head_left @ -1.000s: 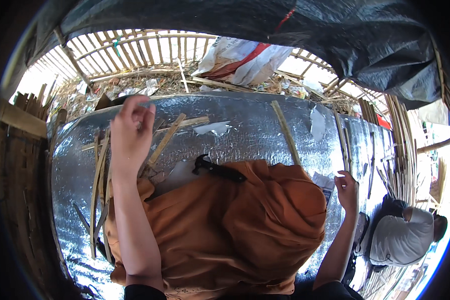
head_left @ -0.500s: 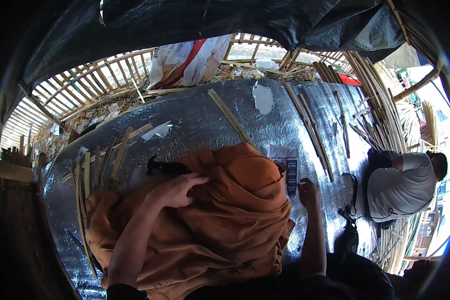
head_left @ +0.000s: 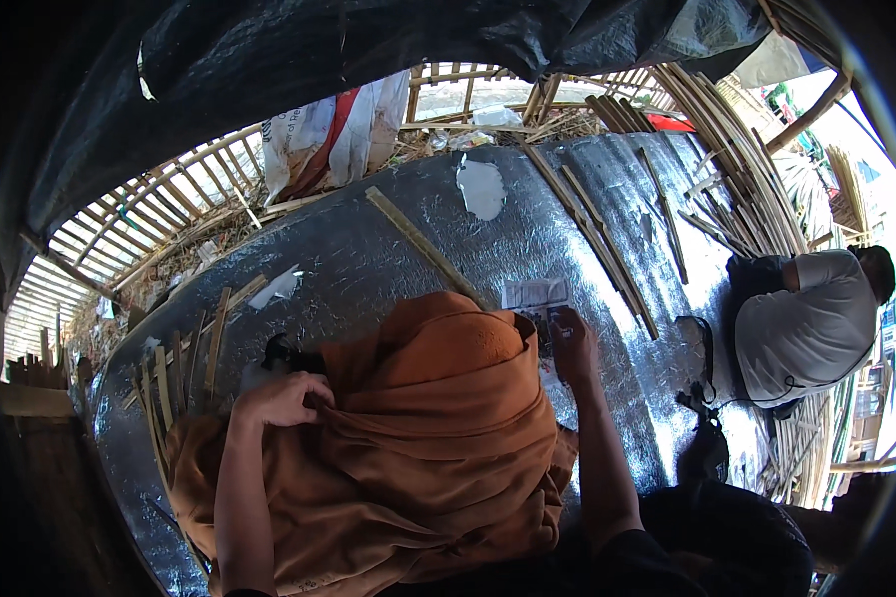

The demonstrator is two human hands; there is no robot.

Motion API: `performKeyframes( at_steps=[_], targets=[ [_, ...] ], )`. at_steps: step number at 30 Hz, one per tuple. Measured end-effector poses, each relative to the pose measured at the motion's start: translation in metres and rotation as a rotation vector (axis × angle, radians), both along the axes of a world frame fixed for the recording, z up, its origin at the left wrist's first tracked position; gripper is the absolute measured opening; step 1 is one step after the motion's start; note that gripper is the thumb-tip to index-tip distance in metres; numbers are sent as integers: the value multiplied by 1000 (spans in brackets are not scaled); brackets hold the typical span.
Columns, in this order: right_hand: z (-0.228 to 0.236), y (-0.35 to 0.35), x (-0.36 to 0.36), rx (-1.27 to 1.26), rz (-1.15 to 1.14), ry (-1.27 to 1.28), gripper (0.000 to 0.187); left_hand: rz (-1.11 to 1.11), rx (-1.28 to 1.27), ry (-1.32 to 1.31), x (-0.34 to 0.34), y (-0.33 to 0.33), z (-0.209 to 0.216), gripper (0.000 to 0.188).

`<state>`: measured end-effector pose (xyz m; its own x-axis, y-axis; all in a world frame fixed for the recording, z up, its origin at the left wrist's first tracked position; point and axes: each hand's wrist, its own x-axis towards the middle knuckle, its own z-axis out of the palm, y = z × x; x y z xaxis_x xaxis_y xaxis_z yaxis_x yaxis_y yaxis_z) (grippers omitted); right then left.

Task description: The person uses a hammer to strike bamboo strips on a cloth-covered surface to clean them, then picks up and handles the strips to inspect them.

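Matt brown cloth (head_left: 438,413), glossy crinkled mat (head_left: 353,244), wooden strip (head_left: 423,244), seemingly plastic black sheeting (head_left: 299,75)

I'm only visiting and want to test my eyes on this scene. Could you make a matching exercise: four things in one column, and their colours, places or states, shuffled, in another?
Column one
1. Left hand
2. Cloth
3. Tarp
4. Sack

Column two
A. Black, overhead
B. White with a red stripe
C. Pinching a fold
D. Orange-brown

Right pairs: 1-C, 2-D, 3-A, 4-B
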<state>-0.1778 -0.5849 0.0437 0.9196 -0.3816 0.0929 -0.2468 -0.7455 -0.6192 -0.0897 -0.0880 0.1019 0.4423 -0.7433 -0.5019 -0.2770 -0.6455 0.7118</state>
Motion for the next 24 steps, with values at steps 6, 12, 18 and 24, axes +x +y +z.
performKeyframes(
  at_steps=[6,12,18,24],
  targets=[
    [14,15,76,-307,262,108,47,7,28,28,3,3,-1,30],
    [39,22,96,-200,370,141,40,-61,113,44,-4,24,-13,38],
    [99,72,9,452,578,236,44,-117,135,221,9,39,-26,36],
    [61,82,-37,675,324,-142,46,-44,153,275,14,37,-22,38]
  ],
)
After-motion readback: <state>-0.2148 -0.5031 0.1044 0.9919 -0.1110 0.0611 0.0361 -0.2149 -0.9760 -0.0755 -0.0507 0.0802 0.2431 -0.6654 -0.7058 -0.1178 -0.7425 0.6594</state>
